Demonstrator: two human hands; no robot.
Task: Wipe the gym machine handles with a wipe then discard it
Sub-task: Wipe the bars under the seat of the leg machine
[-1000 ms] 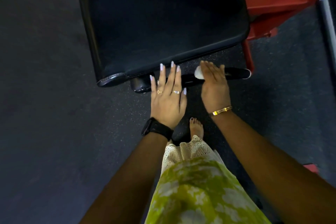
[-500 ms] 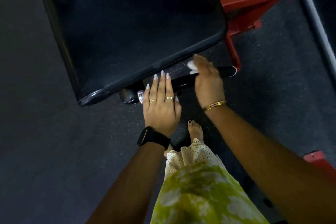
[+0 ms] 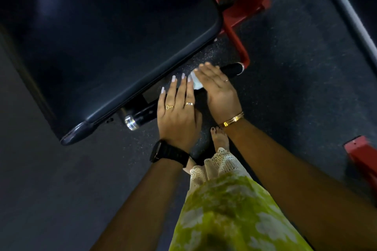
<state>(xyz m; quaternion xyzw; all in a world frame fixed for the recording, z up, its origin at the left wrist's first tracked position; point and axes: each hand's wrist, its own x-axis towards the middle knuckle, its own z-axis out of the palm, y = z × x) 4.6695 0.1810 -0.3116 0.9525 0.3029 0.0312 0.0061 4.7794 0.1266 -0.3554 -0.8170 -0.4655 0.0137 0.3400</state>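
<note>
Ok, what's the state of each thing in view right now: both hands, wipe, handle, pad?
left hand: flat, fingers straight, lying over the handle.
right hand: flat, pressing the wipe onto the handle.
wipe: white, bunched, mostly hidden under the right hand, not yet discarded.
handle: black, both hands on it, right end bare.
pad: dark, touched by neither hand.
</note>
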